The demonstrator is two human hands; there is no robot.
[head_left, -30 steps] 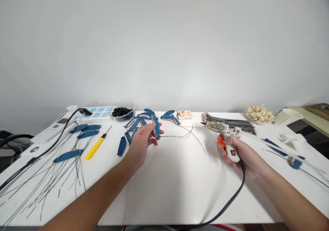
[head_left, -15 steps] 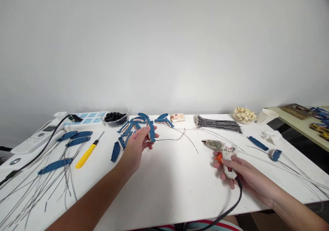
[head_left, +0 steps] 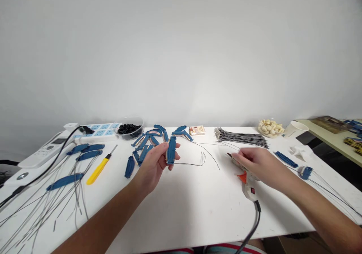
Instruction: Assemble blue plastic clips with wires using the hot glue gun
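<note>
Between the fingers of my left hand (head_left: 158, 161) is a blue piece (head_left: 171, 150), held upright, with a thin dark wire (head_left: 195, 165) running right from its lower end. My right hand (head_left: 257, 165) is over the front part of a white glue gun (head_left: 249, 190) with an orange trigger; its fingertips are bent down near the nozzle, and whether they grip it is hidden. Several blue pieces (head_left: 129, 167) lie behind and left of my left hand. A bundle of dark wires (head_left: 243, 138) lies behind my right hand.
Left are a yellow screwdriver (head_left: 98, 171), wired blue pieces (head_left: 64, 181) and a power strip (head_left: 104, 132). At the back stand a bowl of black parts (head_left: 128, 130), a small box (head_left: 197, 130), a bowl of pale pieces (head_left: 270, 128) and a paper cup (head_left: 295, 129).
My right hand has left the glue gun's handle and moved up over its front part. The blue piece in my left hand now shows its broad side and sits slightly nearer.
</note>
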